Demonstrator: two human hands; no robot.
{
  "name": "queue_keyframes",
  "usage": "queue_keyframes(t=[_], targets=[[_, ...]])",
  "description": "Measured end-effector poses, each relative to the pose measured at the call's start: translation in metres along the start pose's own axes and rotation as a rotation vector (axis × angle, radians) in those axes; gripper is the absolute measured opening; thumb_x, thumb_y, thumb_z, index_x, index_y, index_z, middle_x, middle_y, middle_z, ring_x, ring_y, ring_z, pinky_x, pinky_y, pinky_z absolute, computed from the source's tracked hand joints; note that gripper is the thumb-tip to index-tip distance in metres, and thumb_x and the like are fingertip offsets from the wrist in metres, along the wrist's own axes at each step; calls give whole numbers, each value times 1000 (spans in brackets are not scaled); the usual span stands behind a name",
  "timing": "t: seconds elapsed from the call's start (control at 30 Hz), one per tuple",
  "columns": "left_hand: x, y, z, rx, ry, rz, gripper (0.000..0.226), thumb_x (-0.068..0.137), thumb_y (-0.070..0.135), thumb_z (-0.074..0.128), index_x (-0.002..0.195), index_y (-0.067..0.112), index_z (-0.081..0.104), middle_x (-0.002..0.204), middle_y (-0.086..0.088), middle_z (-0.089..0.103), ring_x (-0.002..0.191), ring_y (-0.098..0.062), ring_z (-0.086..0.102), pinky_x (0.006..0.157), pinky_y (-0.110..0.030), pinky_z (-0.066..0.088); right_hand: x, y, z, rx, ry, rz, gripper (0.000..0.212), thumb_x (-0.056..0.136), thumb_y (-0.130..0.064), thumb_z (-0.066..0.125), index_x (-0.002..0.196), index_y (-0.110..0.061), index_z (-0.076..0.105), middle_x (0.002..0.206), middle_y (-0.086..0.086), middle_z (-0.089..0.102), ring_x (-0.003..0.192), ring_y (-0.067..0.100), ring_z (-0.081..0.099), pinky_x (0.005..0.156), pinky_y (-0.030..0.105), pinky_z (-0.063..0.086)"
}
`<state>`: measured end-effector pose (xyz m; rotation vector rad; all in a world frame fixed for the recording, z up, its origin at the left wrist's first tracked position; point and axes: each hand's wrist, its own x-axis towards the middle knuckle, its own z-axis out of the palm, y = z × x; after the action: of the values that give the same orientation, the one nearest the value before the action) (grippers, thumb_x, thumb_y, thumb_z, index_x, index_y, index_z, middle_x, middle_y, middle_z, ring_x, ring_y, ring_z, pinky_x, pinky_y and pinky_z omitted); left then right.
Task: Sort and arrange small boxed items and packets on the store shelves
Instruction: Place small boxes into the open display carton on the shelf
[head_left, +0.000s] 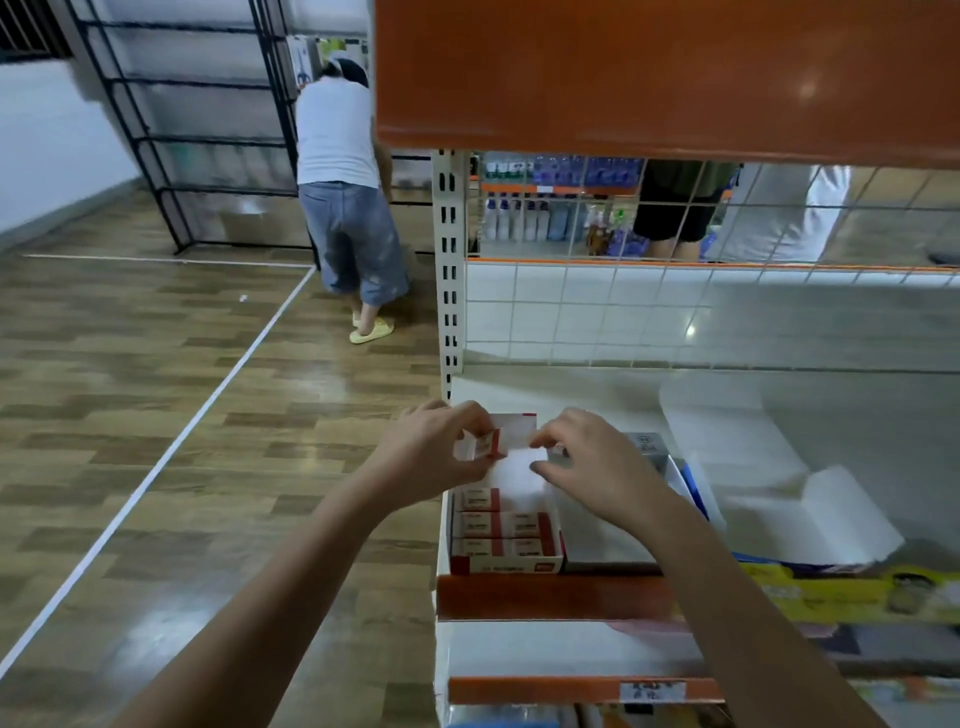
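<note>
- Head view: small red-and-white box (480, 446) pinched in left hand (436, 449), fingers curled round it, held just above open display carton (506, 564) at left end of white shelf (571, 387).
- Right hand (597, 467) curled, thumb and fingertips pinching raised white flap (517, 434) of that carton.
- Rows of matching red-and-white boxes (501, 525) lying flat inside carton, front part filled, back part bare.
- Grey box (649, 449) just behind right hand; white open tray (810, 519) further right.
- Orange shelf edge (545, 597) below carton.
- Beyond, on wood floor (156, 415), person in white top (337, 130) bending away.
</note>
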<state>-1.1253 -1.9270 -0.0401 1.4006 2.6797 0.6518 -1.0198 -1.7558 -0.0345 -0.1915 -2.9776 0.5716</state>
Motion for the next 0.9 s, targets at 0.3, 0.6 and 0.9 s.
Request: queue_keyframes(t=[0.3,0.6,0.9], targets=[[17,26,24,87,-194,90,30,87,46,57,108,26,57,105,14,65,88,-2,58,75,-19,47,-21,5,7,42,-182,215,28,94,-39,51,105,-17,63,103,0,66,87,13,59,74,26,49],[18,21,33,214,-261,93,35,89,51,52,108,25,63,100,9,68,87,-6,61,79,-24,49,-24,3,7,77,-224,239,25,97,-35,45,107,-17,60,97,2,66,83,14,63,76,32,51],[25,21,33,265,-327,104,24,91,37,54,109,27,66,102,5,68,95,-12,60,85,-35,51,-22,-5,0,-25,-315,214,28,99,-26,39,105,-7,59,100,8,65,84,21,58,62,27,41]])
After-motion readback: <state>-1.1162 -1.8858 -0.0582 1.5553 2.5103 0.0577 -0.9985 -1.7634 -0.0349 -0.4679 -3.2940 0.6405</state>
